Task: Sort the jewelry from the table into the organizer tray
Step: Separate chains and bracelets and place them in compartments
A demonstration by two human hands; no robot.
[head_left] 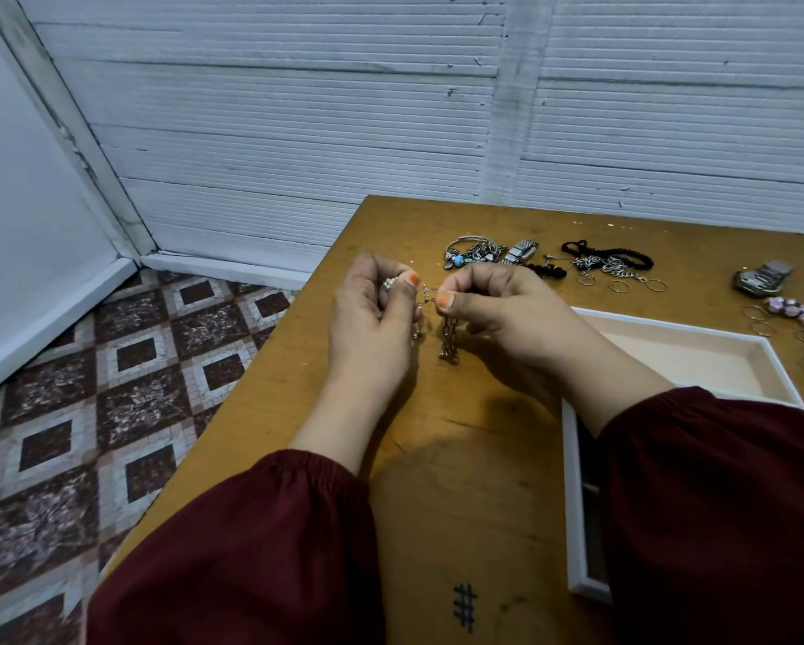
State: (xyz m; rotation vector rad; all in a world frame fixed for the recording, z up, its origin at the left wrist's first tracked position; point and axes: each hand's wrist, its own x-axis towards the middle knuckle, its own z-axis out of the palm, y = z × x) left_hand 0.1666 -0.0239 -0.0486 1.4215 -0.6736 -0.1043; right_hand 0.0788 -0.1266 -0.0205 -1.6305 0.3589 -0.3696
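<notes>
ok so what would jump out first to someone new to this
The left hand and right hand meet above the table, pinching a chain whose end dangles between them. Beyond them, loose jewelry lies strewn along the far edge. A white tray sits at right.

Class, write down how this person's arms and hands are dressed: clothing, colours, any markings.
The left sleeve and right sleeve are long, loose, dark maroon, each gathered into an elastic cuff. The left hand and right hand are ungloved, with no rings or watch visible. Both thumbnails are painted orange.
</notes>
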